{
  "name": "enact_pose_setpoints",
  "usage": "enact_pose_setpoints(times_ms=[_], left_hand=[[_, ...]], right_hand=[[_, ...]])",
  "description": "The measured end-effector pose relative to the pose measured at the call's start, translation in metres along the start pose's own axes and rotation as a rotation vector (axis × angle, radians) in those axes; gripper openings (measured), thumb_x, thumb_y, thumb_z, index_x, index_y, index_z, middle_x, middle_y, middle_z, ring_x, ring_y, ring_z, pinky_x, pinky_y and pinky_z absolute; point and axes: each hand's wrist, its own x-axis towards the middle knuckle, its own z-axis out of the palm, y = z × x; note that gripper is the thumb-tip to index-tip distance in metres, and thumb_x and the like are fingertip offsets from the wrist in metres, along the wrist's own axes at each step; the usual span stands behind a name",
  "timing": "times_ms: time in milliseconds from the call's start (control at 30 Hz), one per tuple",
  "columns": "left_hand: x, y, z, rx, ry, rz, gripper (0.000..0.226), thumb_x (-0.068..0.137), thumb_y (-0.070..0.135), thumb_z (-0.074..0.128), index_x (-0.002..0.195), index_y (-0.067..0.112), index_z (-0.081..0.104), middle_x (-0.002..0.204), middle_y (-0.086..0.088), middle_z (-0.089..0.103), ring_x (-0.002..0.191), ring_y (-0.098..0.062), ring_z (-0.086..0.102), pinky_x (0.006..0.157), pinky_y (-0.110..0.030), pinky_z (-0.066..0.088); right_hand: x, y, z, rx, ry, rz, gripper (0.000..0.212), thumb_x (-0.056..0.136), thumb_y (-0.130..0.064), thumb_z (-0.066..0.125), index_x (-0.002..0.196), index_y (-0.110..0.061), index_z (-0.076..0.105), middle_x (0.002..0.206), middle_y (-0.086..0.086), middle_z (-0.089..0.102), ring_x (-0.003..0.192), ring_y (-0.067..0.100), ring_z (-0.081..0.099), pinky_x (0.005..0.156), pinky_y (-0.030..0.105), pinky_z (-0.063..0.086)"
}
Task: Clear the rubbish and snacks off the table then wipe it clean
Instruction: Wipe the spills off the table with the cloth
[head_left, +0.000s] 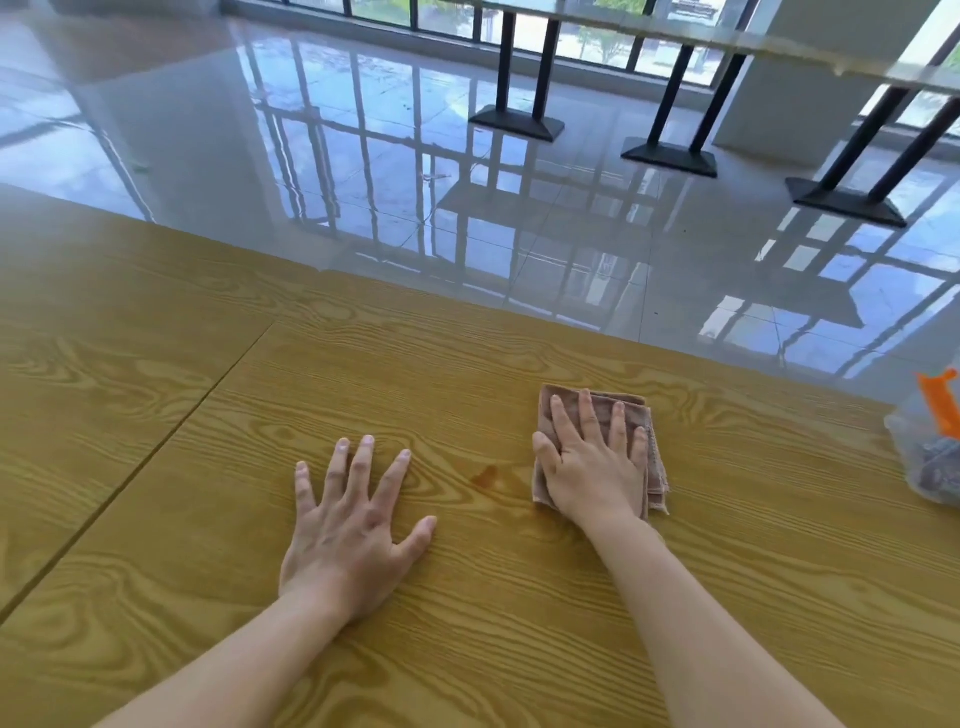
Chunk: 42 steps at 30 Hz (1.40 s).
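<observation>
Head view, right hand (592, 467) flat on cloth (655, 467) (folded), table (467, 649) far edge near.

Beyond, a glossy tiled floor (363, 171) mirrors window frames (561, 31); black pedestal table legs (519, 67) stand there.

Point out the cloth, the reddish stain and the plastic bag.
cloth (655, 462), head view, bare right edge beside the right hand.
reddish stain (487, 474), head view, its middle.
plastic bag (930, 457), head view, clear wall.
</observation>
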Motion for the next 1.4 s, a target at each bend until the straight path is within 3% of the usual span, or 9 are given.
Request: enact_pose_setpoints(times_ms=[200, 333, 467, 600, 700, 800, 933, 1100, 1400], left_hand=[[-0.002, -0.002, -0.001, -0.095, 0.055, 0.011, 0.077, 0.083, 0.074, 0.018, 0.153, 0.041, 0.011, 0.165, -0.001, 0.002, 0.149, -0.018, -0.015, 0.118, -0.056, -0.009], [-0.002, -0.003, 0.002, -0.142, 0.077, 0.024, 0.072, 0.086, 0.065, 0.02, 0.152, 0.037, 0.017, 0.165, -0.002, 0.006, 0.15, -0.018, -0.012, 0.119, -0.056, -0.009], [-0.003, -0.002, -0.003, -0.187, 0.081, 0.017, 0.071, 0.086, 0.059, 0.019, 0.153, 0.033, 0.018, 0.165, -0.002, 0.007, 0.15, -0.016, -0.01, 0.119, -0.055, -0.009], [-0.009, -0.007, -0.009, -0.542, 0.214, -0.003, 0.068, 0.087, 0.048, 0.026, 0.152, 0.027, 0.027, 0.161, 0.001, 0.022, 0.149, -0.007, 0.007, 0.122, -0.046, -0.003], [-0.011, -0.017, -0.011, -0.763, 0.265, -0.026, 0.064, 0.088, 0.042, 0.03, 0.149, 0.024, 0.035, 0.158, 0.003, 0.031, 0.146, -0.002, 0.015, 0.123, -0.047, 0.009], [-0.009, -0.026, -0.011, -0.723, 0.181, 0.001, 0.065, 0.088, 0.049, 0.031, 0.147, 0.024, 0.039, 0.158, 0.003, 0.03, 0.148, -0.005, 0.012, 0.123, -0.045, 0.009], [0.007, -0.049, -0.017, -0.295, 0.091, 0.161, 0.061, 0.091, 0.053, 0.026, 0.144, 0.028, 0.045, 0.154, -0.002, 0.036, 0.149, -0.021, 0.015, 0.119, -0.048, 0.019], [0.03, -0.078, -0.016, -0.114, 0.032, 0.073, 0.066, 0.091, 0.063, 0.018, 0.15, 0.034, 0.031, 0.161, -0.004, 0.021, 0.151, -0.026, 0.004, 0.118, -0.061, -0.003], [0.024, -0.081, -0.017, -0.516, 0.264, 0.005, 0.057, 0.091, 0.041, 0.033, 0.145, 0.023, 0.036, 0.154, -0.001, 0.033, 0.146, -0.016, 0.024, 0.119, -0.057, 0.014]], right_hand=[[-0.109, 0.017, 0.031, -0.117, 0.099, -0.49, 0.055, 0.101, -0.065, 0.017, 0.154, -0.05, 0.012, 0.166, -0.013, 0.006, 0.154, 0.022, 0.0, 0.12, 0.049, 0.005], [-0.087, 0.057, 0.012, -0.159, 0.061, -0.249, 0.054, 0.095, -0.067, -0.001, 0.148, -0.06, -0.007, 0.164, -0.018, -0.011, 0.152, 0.015, -0.016, 0.122, 0.044, -0.006], [-0.02, -0.013, 0.006, -0.062, 0.021, -0.008, 0.057, 0.095, -0.063, -0.001, 0.149, -0.053, -0.014, 0.162, -0.015, -0.023, 0.15, 0.024, -0.022, 0.12, 0.051, -0.011], [-0.029, -0.093, 0.022, -0.051, -0.001, -0.34, 0.058, 0.097, -0.066, 0.003, 0.152, -0.052, -0.007, 0.164, -0.012, -0.017, 0.15, 0.026, -0.023, 0.118, 0.053, -0.013], [-0.074, -0.065, 0.038, -0.091, 0.027, -0.57, 0.054, 0.099, -0.067, 0.015, 0.152, -0.056, 0.007, 0.166, -0.013, 0.003, 0.153, 0.024, -0.005, 0.12, 0.05, -0.002], [-0.064, 0.013, 0.021, -0.136, 0.108, -0.364, 0.052, 0.096, -0.068, 0.013, 0.148, -0.063, 0.005, 0.165, -0.018, 0.001, 0.153, 0.016, -0.006, 0.122, 0.046, 0.0], [0.004, 0.049, -0.009, -0.071, 0.041, 0.117, 0.057, 0.087, -0.069, -0.001, 0.143, -0.065, -0.008, 0.163, -0.022, -0.014, 0.152, 0.014, -0.013, 0.122, 0.046, -0.006], [0.069, 0.01, -0.01, -0.025, 0.027, 0.264, 0.069, 0.081, -0.072, -0.008, 0.149, -0.06, -0.004, 0.164, -0.017, -0.012, 0.152, 0.023, -0.014, 0.12, 0.052, -0.008], [0.044, -0.137, 0.024, -0.088, -0.001, -0.429, 0.061, 0.092, -0.071, 0.0, 0.15, -0.055, -0.005, 0.165, -0.012, -0.011, 0.151, 0.024, -0.019, 0.119, 0.051, -0.014]])
